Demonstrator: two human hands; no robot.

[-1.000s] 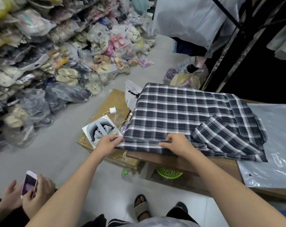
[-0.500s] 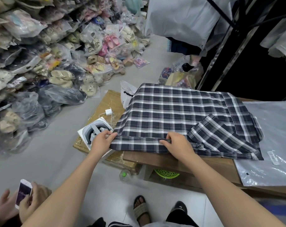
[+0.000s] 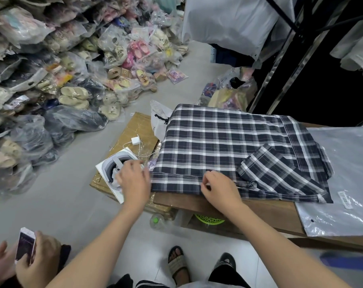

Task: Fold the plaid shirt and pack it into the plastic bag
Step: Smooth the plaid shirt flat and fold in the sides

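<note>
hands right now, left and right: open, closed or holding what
left hand: looks open, blurred, fingers loose beside a corner of the plaid shirt
right hand: pinches the plaid shirt at its near hem

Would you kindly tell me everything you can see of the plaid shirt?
The plaid shirt is dark with white checks, of woven cloth, lying flat and partly folded on the wooden table, one sleeve folded across its right part. Its right edge overlaps the plastic bag. The right hand pinches the stitched near hem; the blurred left hand is at its left corner, contact unclear.
</note>
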